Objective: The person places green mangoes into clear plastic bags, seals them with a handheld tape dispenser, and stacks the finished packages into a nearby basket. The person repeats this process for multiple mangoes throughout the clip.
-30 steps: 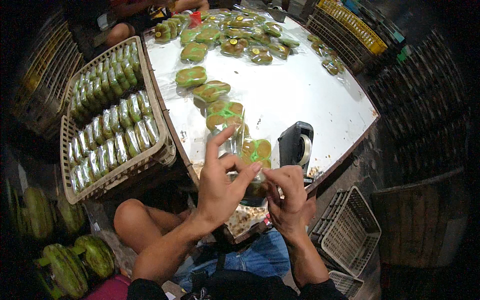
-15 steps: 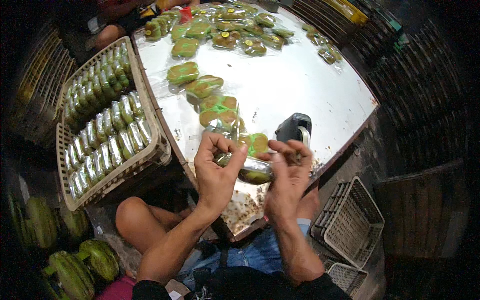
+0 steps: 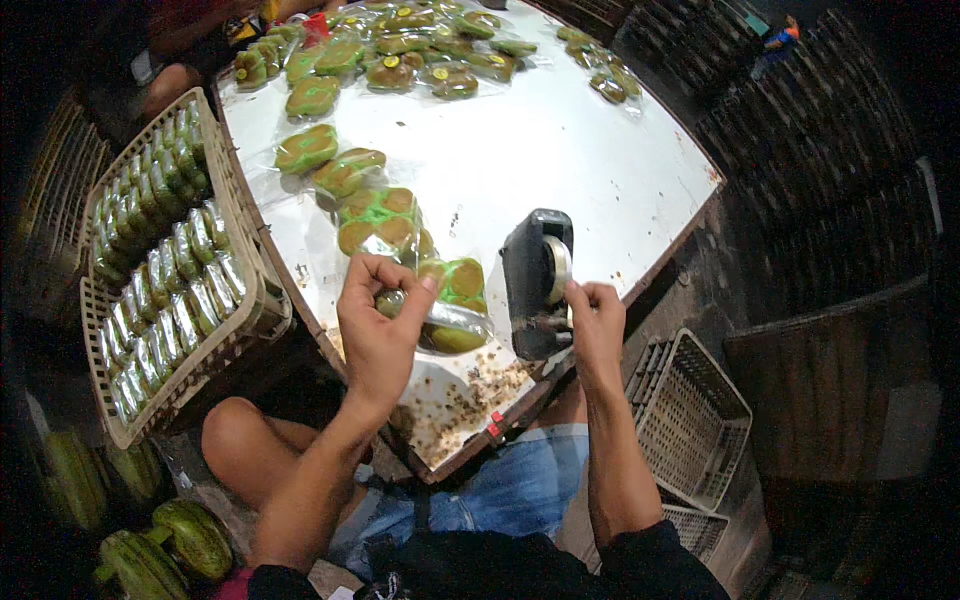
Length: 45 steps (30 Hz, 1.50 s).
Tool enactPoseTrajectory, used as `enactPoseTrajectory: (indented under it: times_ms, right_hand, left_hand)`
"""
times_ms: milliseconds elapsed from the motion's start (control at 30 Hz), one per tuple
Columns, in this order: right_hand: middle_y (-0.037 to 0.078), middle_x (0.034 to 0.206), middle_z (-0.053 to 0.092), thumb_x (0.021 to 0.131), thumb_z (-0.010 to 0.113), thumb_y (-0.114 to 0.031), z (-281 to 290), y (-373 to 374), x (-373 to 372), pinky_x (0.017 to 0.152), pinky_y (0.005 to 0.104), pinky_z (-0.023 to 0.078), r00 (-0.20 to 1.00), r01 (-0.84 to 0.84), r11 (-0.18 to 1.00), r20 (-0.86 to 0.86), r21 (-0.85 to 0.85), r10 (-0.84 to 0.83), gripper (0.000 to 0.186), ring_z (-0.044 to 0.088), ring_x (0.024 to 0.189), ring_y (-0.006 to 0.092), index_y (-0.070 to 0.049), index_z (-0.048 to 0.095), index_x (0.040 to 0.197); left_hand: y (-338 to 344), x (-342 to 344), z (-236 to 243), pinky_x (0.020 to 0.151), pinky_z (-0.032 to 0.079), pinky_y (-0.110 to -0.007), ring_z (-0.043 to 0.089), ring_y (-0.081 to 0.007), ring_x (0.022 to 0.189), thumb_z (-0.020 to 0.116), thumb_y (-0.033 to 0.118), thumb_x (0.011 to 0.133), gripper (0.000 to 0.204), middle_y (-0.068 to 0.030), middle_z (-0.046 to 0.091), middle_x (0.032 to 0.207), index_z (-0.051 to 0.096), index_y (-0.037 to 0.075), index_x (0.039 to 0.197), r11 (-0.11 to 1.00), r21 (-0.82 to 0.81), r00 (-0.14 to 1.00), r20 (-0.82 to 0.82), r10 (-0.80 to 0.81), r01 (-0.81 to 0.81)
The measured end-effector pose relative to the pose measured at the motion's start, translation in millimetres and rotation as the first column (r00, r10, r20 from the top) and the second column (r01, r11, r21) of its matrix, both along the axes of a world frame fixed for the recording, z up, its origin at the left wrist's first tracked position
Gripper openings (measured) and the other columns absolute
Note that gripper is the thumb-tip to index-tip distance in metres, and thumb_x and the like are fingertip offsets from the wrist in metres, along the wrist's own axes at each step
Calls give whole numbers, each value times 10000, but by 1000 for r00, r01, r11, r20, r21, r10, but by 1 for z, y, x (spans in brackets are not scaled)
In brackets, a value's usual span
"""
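My left hand [image 3: 380, 325] is closed on the end of a clear plastic pack [image 3: 455, 332] of green and brown rounds, possibly small cakes, held over the table's near corner. To its right stands a black tape dispenser [image 3: 530, 265] with a pale tape roll [image 3: 557, 270]. Thumb and fingers of my right hand [image 3: 598, 320] are pinched together at the roll's right side, on what looks like the tape's loose end. Under and beyond my left hand lies a line of similar packs, the closest being a four-round pack [image 3: 465, 280].
More packs [image 3: 400, 70] crowd the far side of the white table [image 3: 480, 170]. Left of it, a beige crate [image 3: 270, 310] holds rows of wrapped packs. Striped green gourd-like objects [image 3: 195, 540] sit at lower left. Plastic crates [image 3: 690, 420] stand on the right floor, with dark stacked racks [image 3: 820, 170] beyond.
My right hand has moved right, off the pack and over to the tape roll. The left still grips the pack. The whole view has shifted, so the table sits further left.
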State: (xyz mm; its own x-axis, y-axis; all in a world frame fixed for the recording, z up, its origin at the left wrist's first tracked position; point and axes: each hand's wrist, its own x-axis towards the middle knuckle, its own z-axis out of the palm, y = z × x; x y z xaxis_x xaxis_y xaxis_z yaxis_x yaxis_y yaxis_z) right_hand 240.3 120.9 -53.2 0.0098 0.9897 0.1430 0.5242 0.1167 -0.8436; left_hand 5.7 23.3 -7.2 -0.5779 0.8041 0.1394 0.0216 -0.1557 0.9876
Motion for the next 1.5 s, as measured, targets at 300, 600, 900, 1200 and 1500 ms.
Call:
enactPoseTrajectory:
  times_ms: [300, 600, 900, 1200, 1500]
  right_hand:
    - [45, 890, 613, 941, 622, -114, -1, -96, -28, 800, 301, 456, 916, -186, 864, -401, -469, -20, 155, 565, 850, 144, 10, 615, 848]
    - [88, 1105, 551, 892, 644, -101, 43, -96, -113, 944, 309, 421, 783, -294, 955, -580, -25, 226, 322, 522, 1071, 183, -36, 500, 1172]
    - [85, 1136, 514, 983, 559, -272, 10, -69, -109, 888, 328, 435, 738, -556, 811, -557, -181, 381, 326, 502, 1025, 162, -50, 445, 1193]
    - [227, 1279, 503, 801, 714, -290, -4, 1, -132, 951, 529, 427, 560, -554, 826, 689, -101, 460, 577, 467, 1213, 356, -18, 482, 1253]
    - [102, 1312, 549, 736, 736, -121, 69, 39, -61, 981, 480, 335, 455, -571, 757, 890, 319, -32, 428, 475, 1217, 287, -113, 596, 1140]
  left_hand:
    - [14, 0, -22, 664, 415, -222, 466, -63, 759, 672, 62, 895, 206, 13, 505, 830, 468, 76, 870, 1000, -27, 999, 47, 6, -5]
    - [-35, 13, -1, 737, 413, -261, 466, -94, 783, 687, 37, 871, 248, -5, 489, 784, 441, 51, 847, 999, -43, 952, -307, -1, -13]
    - [-40, -34, 12, 971, 465, -324, 584, -190, 1084, 678, 51, 861, 539, -120, 593, 1163, 419, -37, 1326, 970, 54, 654, 729, -200, 236]
    - [-57, -43, -31, 1028, 431, -349, 576, -234, 1147, 664, 49, 827, 639, -164, 582, 1238, 384, -60, 1391, 982, -179, 994, -80, -72, 57]
    - [82, 50, -47, 1154, 258, -400, 364, -347, 1345, 533, 535, 959, 790, -291, 391, 1393, 387, -135, 1351, 874, -357, 926, 303, -227, 331]
